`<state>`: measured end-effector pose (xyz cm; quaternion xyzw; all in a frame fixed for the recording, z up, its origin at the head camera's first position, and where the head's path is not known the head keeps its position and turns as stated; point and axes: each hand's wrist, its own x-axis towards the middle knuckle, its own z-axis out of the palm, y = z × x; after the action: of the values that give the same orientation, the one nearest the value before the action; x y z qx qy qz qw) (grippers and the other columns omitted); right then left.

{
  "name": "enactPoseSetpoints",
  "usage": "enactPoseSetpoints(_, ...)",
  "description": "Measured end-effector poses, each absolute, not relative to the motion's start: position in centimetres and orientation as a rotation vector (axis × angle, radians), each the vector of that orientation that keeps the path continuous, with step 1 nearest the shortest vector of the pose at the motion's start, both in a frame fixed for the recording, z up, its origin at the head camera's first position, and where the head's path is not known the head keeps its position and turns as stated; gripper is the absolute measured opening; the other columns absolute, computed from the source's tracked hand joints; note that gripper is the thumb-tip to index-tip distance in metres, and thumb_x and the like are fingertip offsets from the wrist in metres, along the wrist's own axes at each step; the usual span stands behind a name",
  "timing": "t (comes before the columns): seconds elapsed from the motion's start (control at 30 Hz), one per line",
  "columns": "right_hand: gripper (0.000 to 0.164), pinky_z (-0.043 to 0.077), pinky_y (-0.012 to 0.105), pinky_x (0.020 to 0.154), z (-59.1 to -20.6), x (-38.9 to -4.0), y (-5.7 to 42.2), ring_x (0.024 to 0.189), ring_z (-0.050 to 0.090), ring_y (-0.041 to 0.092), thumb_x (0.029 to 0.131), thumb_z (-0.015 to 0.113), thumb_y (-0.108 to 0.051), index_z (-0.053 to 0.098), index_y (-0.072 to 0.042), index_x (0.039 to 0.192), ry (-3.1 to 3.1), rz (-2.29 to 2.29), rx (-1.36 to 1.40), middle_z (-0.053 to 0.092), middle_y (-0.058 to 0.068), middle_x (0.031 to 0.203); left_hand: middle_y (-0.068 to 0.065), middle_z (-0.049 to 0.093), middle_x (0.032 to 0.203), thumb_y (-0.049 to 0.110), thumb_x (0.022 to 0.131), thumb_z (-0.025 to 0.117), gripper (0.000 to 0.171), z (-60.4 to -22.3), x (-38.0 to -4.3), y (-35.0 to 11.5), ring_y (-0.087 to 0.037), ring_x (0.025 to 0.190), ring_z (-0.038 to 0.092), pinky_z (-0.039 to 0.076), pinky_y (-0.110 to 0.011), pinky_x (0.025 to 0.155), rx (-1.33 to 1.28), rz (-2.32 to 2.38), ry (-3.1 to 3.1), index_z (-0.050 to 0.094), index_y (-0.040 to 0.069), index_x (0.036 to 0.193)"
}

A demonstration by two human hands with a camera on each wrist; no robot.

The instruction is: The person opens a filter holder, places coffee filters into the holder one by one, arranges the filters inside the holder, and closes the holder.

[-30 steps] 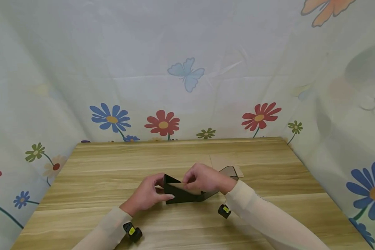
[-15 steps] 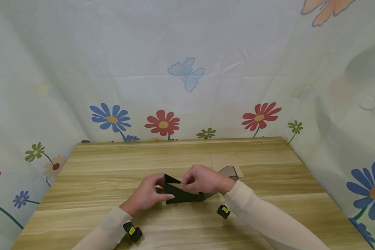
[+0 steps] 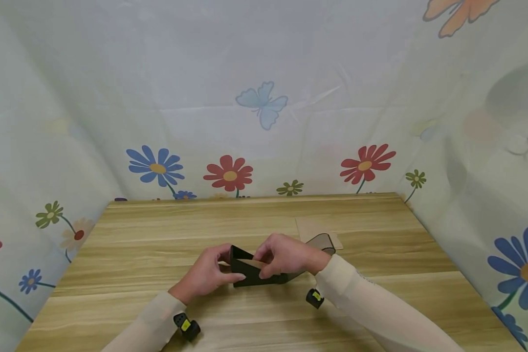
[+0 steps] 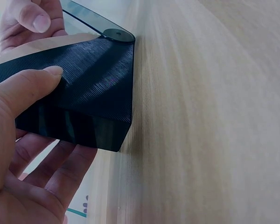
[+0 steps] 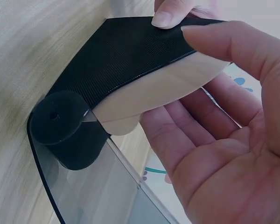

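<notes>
A black ribbed filter case (image 3: 254, 277) stands at the middle of the table, with a see-through hinged lid (image 3: 322, 242) swung out to the right. My left hand (image 3: 209, 274) grips its left end, thumb on the front wall and fingers behind. A tan paper coffee filter (image 5: 158, 86) shows above the case's edge; whether it is one or several layers I cannot tell. My right hand (image 3: 281, 255) holds it at the opening, fingers behind the paper and thumb in front by the case wall. The lower part of the paper is hidden inside the case.
On the wooden table (image 3: 158, 230), a flat piece of tan paper (image 3: 307, 227) lies behind the lid. A flowered cloth (image 3: 264, 146) hangs around the table's back and sides. Small black cameras sit at both wrists.
My right thumb has moved down and left to the case's front wall, and the fingers have parted wider. The filter sits lower at the right. My left hand and the case have stayed still.
</notes>
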<state>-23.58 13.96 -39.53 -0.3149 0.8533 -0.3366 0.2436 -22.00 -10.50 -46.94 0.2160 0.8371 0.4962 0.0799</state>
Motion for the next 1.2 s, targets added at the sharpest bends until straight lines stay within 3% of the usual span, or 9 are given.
enactPoseSetpoints(0.5, 0.022, 0.059, 0.028, 0.085, -36.1, -24.2, 16.9, 0.093, 0.072, 0.012, 0.091, 0.079, -0.021, 0.077, -0.012, 0.11, 2.397, -1.041, -0.861, 0.077, 0.004, 0.106, 0.009, 0.072, 0.102, 0.033, 0.083, 0.087, 0.035, -47.1, -21.9, -10.7, -0.012, 0.094, 0.068, 0.056, -0.026, 0.086, 0.667, 1.496, 2.496, 0.068, 0.026, 0.112)
enactPoseSetpoints(0.67, 0.021, 0.06, 0.028, 0.083, -34.2, -25.2, 18.8, 0.092, 0.074, 0.019, 0.092, 0.078, -0.019, 0.077, -0.006, 0.109, 2.447, -1.142, -0.93, 0.078, 0.007, 0.103, 0.009, 0.072, 0.101, 0.033, 0.083, 0.087, 0.034, -47.0, -21.8, -10.6, -0.011, 0.094, 0.068, 0.056, -0.026, 0.086, 0.677, 1.499, 2.498, 0.068, 0.027, 0.11)
enactPoseSetpoints(0.83, 0.019, 0.059, 0.029, 0.082, -32.9, -26.5, 20.5, 0.091, 0.073, 0.018, 0.094, 0.076, -0.019, 0.077, -0.007, 0.108, 2.548, -1.094, -0.937, 0.078, 0.006, 0.102, 0.008, 0.072, 0.099, 0.03, 0.083, 0.088, 0.032, -47.0, -21.8, -10.5, -0.011, 0.093, 0.068, 0.056, -0.026, 0.083, 0.678, 1.505, 2.492, 0.068, 0.027, 0.108)
enactPoseSetpoints(1.2, 0.017, 0.059, 0.034, 0.083, -33.6, -29.9, 24.8, 0.094, 0.072, 0.019, 0.094, 0.076, -0.02, 0.077, -0.009, 0.106, 2.71, -0.998, -0.789, 0.077, 0.007, 0.104, 0.01, 0.071, 0.099, 0.035, 0.082, 0.087, 0.033, -47.1, -21.9, -10.5, -0.011, 0.095, 0.068, 0.055, -0.026, 0.083, 0.67, 1.485, 2.516, 0.067, 0.028, 0.107)
